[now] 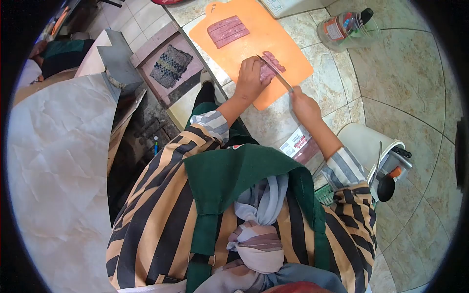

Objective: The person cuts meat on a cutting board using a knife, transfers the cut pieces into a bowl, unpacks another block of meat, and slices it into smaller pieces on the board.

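My right hand [305,105] is closed around the handle of a knife [277,74], its blade angled up and to the left. Under the blade lies a piece of pink sliced meat [266,73], held against an orange cutting board [293,58] by the curled fingers of my left hand [250,78]. Small cut pieces of meat [274,61] sit just beyond the blade. A larger stack of the meat [228,31], scored into wide strips, rests near the board's far end. Close to my right forearm is a clear meat packet [300,145] with a white label.
A clear plastic jar [342,31] with utensils stands at the back right. To my right, a white bucket [364,139] holds utensils, including a black ladle [386,188]. A woven grey cloth [171,66] lies on the floor at left, near a marbled white surface [58,185].
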Motion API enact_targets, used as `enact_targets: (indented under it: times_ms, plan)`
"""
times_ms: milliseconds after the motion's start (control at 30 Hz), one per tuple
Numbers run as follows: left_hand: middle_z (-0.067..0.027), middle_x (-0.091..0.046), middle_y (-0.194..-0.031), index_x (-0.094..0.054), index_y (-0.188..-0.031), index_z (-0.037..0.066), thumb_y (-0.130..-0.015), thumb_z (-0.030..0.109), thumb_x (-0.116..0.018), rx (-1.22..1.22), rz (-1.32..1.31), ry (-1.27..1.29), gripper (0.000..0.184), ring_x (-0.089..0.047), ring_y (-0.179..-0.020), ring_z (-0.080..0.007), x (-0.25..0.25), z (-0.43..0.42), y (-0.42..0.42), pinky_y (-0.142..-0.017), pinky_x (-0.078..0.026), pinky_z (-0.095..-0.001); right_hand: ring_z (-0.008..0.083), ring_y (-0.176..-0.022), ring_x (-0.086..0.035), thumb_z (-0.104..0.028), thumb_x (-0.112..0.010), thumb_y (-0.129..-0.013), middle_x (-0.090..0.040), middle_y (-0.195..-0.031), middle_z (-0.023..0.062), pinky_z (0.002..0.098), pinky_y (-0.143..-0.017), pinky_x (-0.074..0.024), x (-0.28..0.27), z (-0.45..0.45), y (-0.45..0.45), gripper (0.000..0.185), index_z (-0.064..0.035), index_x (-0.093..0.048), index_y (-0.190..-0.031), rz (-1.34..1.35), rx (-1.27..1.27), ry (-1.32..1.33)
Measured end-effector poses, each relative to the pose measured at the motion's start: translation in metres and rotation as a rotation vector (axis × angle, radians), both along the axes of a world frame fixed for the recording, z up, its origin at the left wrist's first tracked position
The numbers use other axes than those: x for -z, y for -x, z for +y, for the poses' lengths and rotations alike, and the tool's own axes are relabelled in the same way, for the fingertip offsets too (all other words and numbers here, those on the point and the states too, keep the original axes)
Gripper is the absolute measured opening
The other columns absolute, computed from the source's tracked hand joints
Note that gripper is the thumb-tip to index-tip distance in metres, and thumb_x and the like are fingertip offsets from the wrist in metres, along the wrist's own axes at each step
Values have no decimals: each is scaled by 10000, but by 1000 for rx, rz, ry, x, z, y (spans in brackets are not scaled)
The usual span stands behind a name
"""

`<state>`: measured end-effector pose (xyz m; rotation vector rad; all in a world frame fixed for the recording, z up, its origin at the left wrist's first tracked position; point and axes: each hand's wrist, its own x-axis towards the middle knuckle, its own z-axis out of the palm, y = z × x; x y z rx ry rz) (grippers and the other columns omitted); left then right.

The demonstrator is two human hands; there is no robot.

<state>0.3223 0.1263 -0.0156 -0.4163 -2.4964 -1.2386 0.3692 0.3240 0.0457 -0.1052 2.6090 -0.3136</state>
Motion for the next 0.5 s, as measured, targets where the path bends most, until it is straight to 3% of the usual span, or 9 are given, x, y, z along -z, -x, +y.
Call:
enact_targets:
  times_ms: [333,500]
  plan:
    - [-175,-541,-1089,-548,-1092,-15,-663,154,-824,17,43,-1,537,-509,-1035,-361,4,0,-3,-910,-439,-431,417,-690,-660,-282,-410,-1001,-657,-729,225,530,-622,-513,-3,-5,16,258,-31,-465,-987,74,10,-2]
    - [-184,-531,-1110,-548,-1118,-21,-650,150,-833,-8,-14,-28,574,-507,-1048,-371,-10,-7,-14,-918,-437,-435,406,-697,-665,-283,-407,-999,-663,-734,219,522,-622,-516,-29,-13,21,264,-28,-472,-983,34,8,-25]
